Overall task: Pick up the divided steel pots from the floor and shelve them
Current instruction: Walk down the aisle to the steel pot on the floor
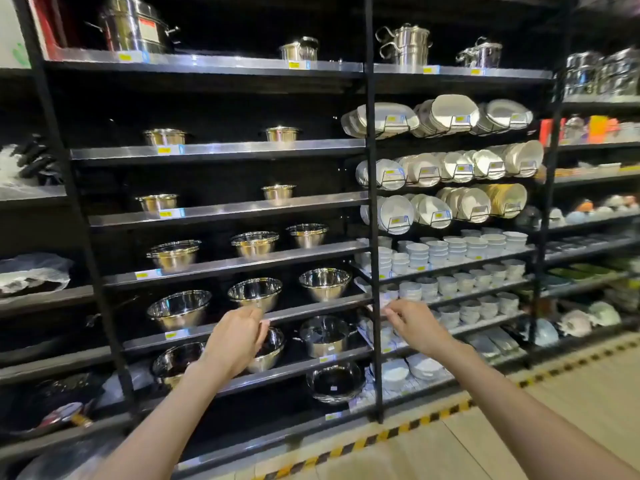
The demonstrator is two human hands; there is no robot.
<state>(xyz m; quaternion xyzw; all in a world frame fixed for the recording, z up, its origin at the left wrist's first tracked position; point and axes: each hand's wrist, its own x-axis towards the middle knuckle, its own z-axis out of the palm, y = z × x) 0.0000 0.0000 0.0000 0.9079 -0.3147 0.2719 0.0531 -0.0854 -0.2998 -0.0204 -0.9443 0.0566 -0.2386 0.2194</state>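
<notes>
A divided steel pot (325,336) stands on a lower shelf (301,363) of the black rack, between my two hands and behind them. Another steel pot (335,382) sits one shelf below it. My left hand (239,337) hovers in front of a steel bowl (268,351), fingers curled and holding nothing. My right hand (414,323) is raised near the rack's upright post (375,306), fingers loosely bent and empty. Neither hand touches a pot. No pot shows on the visible floor.
Steel bowls (255,291) and lidded pots (166,136) fill the left rack's shelves. White plates (450,116) and stacked bowls (450,251) fill the right rack. A wooden floor (519,427) with a yellow-black stripe (398,429) runs along the rack's base.
</notes>
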